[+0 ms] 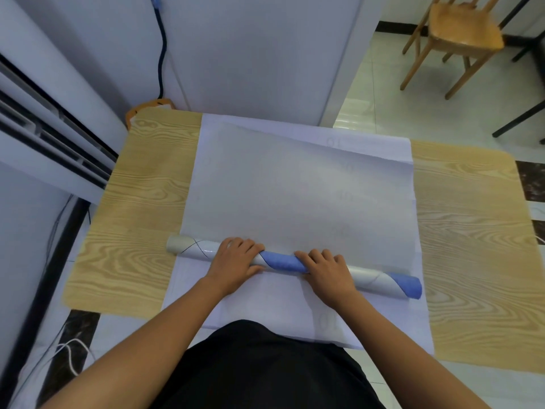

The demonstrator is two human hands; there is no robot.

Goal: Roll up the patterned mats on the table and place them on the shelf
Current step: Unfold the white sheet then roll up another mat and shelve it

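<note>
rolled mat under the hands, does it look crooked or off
Yes. The rolled mat is wound on a slant: its edge spirals along it, and its flat part lies skewed over the mat beneath.

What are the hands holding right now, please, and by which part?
The rolled-up portion of the mat, near its middle: the left hand and the right hand each curl fingers over it.

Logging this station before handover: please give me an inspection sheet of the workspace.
Surface: wood-grain table, largely covered by mats.
Job's things: top mat partly wound into a roll; lower mat flat beneath.
Clutter: orange object behind far left corner, unclear.
Hands: left hand and right hand both grip the roll.
Cables: black cable on wall; white cable on floor.
Surroundings: wooden chair, tiled floor.
</note>
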